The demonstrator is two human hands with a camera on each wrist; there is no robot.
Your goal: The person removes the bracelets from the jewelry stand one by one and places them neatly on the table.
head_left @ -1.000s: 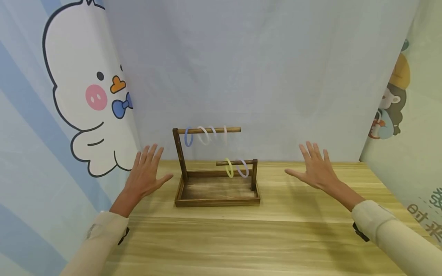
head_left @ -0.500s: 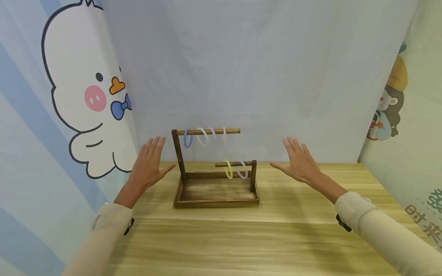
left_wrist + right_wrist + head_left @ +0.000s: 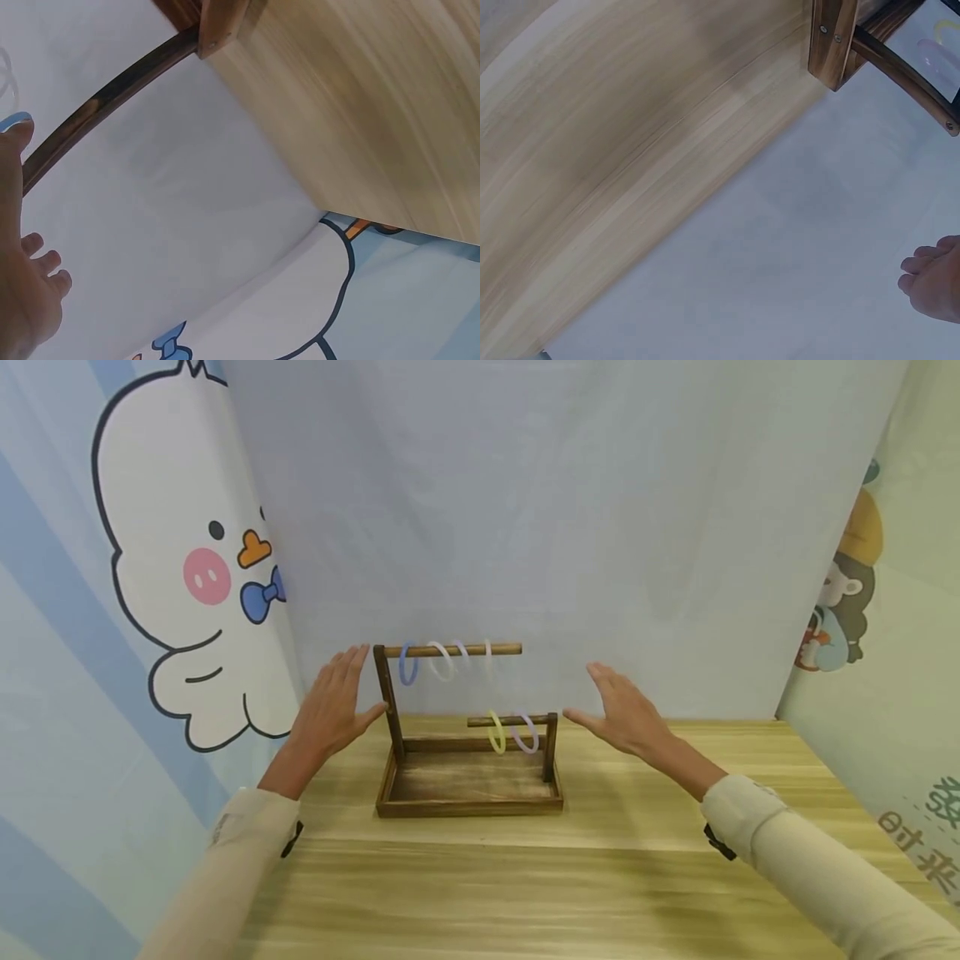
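Head view: wooden stand (image 3: 468, 808) upright on table (image 3: 465, 893), blue ring (image 3: 402, 668) and three pale rings (image 3: 451, 663) on its upper bar (image 3: 507, 649), yellow ring (image 3: 492, 735) and lilac ring (image 3: 533, 742) on the lower; left hand (image 3: 327, 710) by the tall post (image 3: 384, 675), right hand (image 3: 626, 718) near the short post (image 3: 551, 752), thumbs wide of extended fingers. Left wrist view: thumb overlaps the tall post, contact cannot be told. Right wrist view: fingertips at frame edge, apart from stand, spread indeterminable.
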